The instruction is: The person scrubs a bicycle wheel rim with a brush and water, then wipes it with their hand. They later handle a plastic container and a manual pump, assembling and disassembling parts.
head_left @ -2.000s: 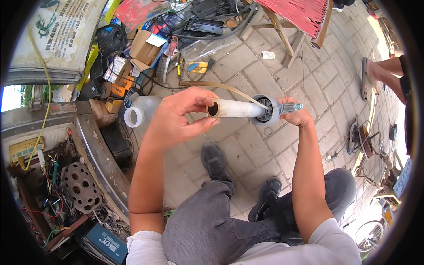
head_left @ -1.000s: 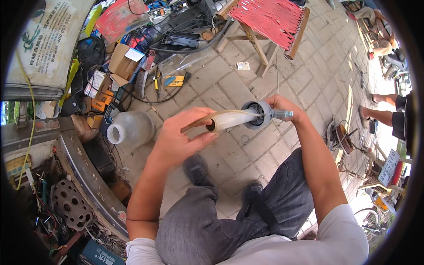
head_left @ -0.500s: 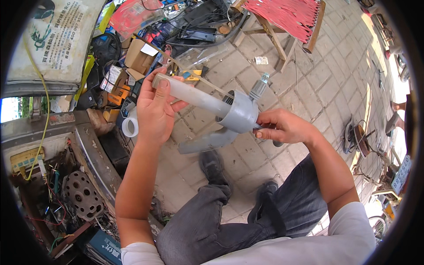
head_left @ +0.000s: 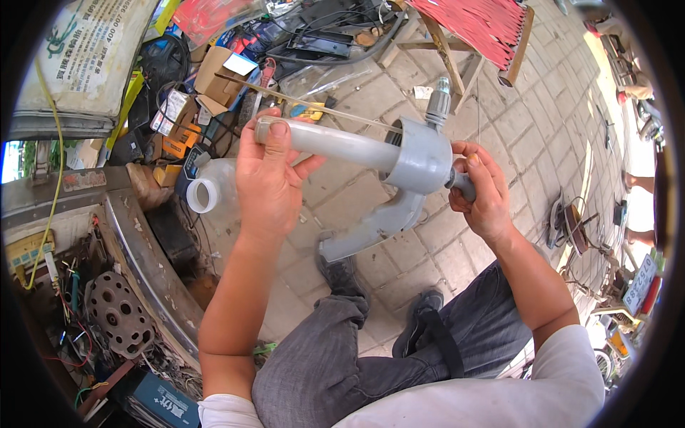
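Across my lap I hold up a grey plastic device with a short, wide cylindrical body (head_left: 426, 158). A pale straight tube (head_left: 346, 146) enters its left side, and my left hand (head_left: 267, 182) grips that tube's far end between thumb and fingers. My right hand (head_left: 487, 189) is closed round a dark grey knob-like handle (head_left: 464, 187) on the body's right side. A curved grey arm (head_left: 378, 225) hangs below the body, and a ribbed fitting with a clear tip (head_left: 438, 103) sticks up from it. One thin tan rod (head_left: 321, 108) runs from near the body toward the upper left.
A clear plastic bottle (head_left: 221, 178) with an open white mouth stands left of my left forearm. Boxes, including an open cardboard box (head_left: 220, 77), and cables crowd the upper left. A red-strapped stool (head_left: 478, 32) stands ahead; a holed metal disc (head_left: 120, 314) lies at lower left.
Both hands have moved the device up and to the right, and it now lies more level. My right hand has turned upward round the handle, which shows more.
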`<state>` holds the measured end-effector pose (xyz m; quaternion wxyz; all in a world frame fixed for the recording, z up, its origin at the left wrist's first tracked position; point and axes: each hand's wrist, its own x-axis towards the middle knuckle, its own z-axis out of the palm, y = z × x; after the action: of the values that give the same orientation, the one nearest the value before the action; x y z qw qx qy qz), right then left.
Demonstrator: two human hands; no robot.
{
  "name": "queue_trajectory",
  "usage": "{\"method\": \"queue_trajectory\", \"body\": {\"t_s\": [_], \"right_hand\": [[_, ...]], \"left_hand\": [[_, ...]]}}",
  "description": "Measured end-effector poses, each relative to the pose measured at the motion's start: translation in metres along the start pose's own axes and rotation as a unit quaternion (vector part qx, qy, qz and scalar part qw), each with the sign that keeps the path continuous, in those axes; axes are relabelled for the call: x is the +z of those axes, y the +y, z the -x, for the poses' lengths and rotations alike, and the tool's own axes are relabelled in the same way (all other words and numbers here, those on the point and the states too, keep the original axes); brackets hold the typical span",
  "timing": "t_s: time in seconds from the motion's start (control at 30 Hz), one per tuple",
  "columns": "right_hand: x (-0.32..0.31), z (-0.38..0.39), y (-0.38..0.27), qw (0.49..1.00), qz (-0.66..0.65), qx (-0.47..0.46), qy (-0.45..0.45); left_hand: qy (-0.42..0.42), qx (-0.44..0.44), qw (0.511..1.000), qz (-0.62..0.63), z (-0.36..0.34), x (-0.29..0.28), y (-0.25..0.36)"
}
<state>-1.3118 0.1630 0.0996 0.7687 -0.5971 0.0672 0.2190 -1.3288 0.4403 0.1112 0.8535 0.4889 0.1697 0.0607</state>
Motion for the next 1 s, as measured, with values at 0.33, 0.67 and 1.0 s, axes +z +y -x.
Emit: {"method": "queue_trajectory", "body": {"t_s": [0.33, 0.67, 1.0], "right_hand": [[-0.007, -0.004, 0.01, 0.998, -0.04, 0.024, -0.045], [-0.007, 0.022, 0.001, 0.871, 0.392, -0.295, -0.021], [0.025, 0.03, -0.004, 0.855, 0.429, -0.29, 0.014]], "left_hand": [[0.001, -0.028, 0.994, 0.107, 0.013, 0.035, -0.02], [0.156, -0.09, 0.926, 0.331, -0.045, -0.013, -0.004], [0.123, -0.139, 0.925, 0.331, -0.032, 0.037, -0.023]]}}
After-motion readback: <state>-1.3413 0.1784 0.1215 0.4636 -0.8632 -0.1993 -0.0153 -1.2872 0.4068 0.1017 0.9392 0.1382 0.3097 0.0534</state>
